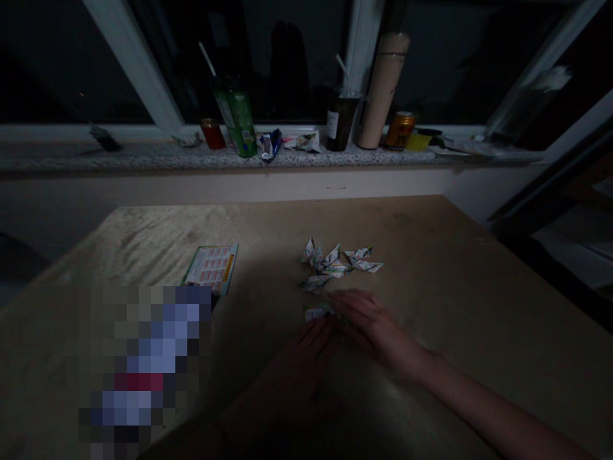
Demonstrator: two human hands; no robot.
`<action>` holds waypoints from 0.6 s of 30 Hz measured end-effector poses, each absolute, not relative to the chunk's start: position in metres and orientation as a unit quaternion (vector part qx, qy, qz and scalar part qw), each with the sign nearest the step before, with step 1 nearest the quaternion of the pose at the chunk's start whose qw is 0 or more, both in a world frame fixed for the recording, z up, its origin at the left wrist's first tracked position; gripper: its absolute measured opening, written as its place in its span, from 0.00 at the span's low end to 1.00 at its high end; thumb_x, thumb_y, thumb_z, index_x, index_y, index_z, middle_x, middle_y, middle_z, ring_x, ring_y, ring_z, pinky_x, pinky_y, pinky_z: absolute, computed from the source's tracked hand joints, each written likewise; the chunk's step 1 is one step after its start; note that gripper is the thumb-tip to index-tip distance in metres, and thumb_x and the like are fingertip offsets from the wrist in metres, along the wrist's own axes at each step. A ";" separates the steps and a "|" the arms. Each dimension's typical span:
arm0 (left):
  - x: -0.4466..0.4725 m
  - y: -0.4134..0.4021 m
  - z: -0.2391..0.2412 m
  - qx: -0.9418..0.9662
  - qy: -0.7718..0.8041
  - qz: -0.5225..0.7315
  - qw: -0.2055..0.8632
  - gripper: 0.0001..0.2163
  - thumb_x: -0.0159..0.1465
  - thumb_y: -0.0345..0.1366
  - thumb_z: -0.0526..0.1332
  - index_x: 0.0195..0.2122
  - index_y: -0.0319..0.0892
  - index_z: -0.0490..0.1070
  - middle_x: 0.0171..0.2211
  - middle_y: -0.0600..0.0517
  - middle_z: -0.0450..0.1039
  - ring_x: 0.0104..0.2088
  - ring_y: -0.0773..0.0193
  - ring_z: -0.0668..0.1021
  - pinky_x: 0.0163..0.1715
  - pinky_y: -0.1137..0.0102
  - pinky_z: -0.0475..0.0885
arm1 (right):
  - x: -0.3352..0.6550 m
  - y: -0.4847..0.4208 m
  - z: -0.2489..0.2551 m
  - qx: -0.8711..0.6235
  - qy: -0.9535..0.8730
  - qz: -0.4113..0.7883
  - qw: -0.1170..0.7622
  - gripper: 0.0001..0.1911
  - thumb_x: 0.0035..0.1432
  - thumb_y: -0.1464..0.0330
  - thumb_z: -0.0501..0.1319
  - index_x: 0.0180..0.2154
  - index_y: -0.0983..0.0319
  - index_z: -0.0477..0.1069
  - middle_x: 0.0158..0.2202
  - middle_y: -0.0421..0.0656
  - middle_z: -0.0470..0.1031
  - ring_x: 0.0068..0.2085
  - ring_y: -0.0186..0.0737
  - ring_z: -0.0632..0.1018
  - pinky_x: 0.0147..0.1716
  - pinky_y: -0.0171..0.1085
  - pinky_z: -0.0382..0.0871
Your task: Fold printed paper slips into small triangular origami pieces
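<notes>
A small piece of printed paper [317, 313] lies flat on the table in front of me, partly hidden by my fingers. My left hand [304, 351] is in deep shadow, its fingers stretched out with the tips on the paper's near edge. From the right, my right hand [371, 319] reaches in beside it, slightly blurred, its fingers extended low over the paper's right side. Just beyond the hands sit several folded paper pieces with pointed ends, among them one folded piece [315, 283] near my right fingertips and another folded piece [364, 259] farther right.
A printed sheet [211, 268] lies on the table [431, 255] at left, by a pixelated area. On the windowsill [158, 156] stand a green cup [239, 121], a dark cup with a straw [341, 121], a tall tumbler [383, 92], a can [400, 131] and crumpled wrappers [304, 142].
</notes>
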State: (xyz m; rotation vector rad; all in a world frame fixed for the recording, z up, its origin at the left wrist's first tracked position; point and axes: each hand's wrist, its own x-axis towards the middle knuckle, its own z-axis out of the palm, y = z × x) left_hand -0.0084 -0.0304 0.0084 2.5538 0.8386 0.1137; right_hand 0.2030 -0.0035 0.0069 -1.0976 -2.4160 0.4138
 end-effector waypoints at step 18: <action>-0.007 -0.042 0.002 0.924 0.329 0.053 0.187 0.36 0.62 0.49 0.52 0.65 0.35 0.37 0.66 0.44 0.36 0.64 0.53 0.46 0.61 0.60 0.46 | 0.211 -0.062 0.000 -0.426 -0.881 0.168 0.118 0.41 0.53 0.68 0.59 0.64 0.63 0.41 0.64 0.48 0.48 0.63 0.47 0.52 0.61 0.50 0.48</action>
